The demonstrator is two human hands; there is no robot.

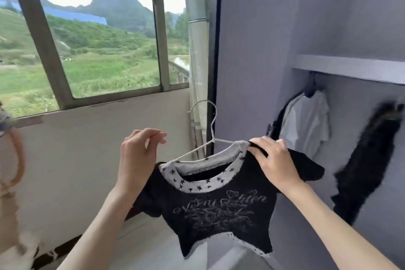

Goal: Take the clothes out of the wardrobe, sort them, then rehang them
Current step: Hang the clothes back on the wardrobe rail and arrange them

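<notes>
A black T-shirt [219, 208] with a white star-print collar and pale script hangs on a thin white wire hanger [211, 126] in front of me, just left of the open wardrobe [252, 50]. My right hand [276, 164] grips the shirt's right shoulder over the hanger's end. My left hand [140, 155] is raised beside the shirt's left shoulder, its fingers loosely curled with nothing between them. Inside the wardrobe, a white shirt [306, 125] and a blurred black garment [368, 160] hang beneath a shelf [350, 66].
A large window [87, 39] with a grey frame fills the upper left, above a white wall. A curtain [197, 61] hangs between the window and the wardrobe's side. Blurred pale and brown things [13, 171] sit at the far left edge.
</notes>
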